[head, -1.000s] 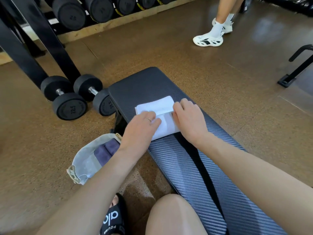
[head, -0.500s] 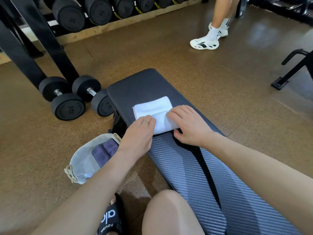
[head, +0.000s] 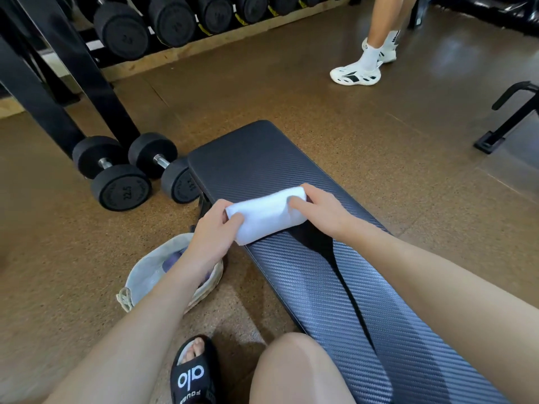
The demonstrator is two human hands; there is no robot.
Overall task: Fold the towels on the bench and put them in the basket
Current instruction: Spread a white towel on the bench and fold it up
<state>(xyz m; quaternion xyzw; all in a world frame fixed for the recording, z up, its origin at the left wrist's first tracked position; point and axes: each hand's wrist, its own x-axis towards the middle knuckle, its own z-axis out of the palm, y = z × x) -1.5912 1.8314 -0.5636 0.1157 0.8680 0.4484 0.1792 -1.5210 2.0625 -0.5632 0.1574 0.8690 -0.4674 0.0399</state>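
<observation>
Nearest the camera: a bare knee (head: 294, 371) and a black slide sandal (head: 194, 374) on the brown floor (head: 364, 118).

Basket (head: 140, 275): pale, soft-sided, on the floor just left of the table (head: 262, 153), partly hidden by the left forearm. Something purple, likely a folded towel (head: 170, 262), shows inside.

White towel (head: 267, 215): folded into a compact, thick bundle, lying across the padded table near its left edge, close above the basket.

Left hand (head: 211, 231): fingers curled round the towel's left end, thumb on top; gripping it. Right hand (head: 318, 209): fingers wrapped over the right end, thumb on the near face; also gripping. Cannot tell whether the bundle is lifted clear of the pad or only resting on it.

Handling judgement: terry cloth, so light, soft, limp, not fragile, not slippery. The risk is that the fold opens if it is held by one loose corner. Best hold is as now, both ends pinched through all layers, or one hand clamped across the middle. The folding step looks finished; the transfer to the basket appears to be the step in hand, a short move down and left.

Further off: two black dumbbells (head: 122, 176) on the floor by the table's far end, one marked 22.5; a dumbbell rack (head: 163, 24) beyond. Another person's leg in a white shoe (head: 355, 74) at far right.
</observation>
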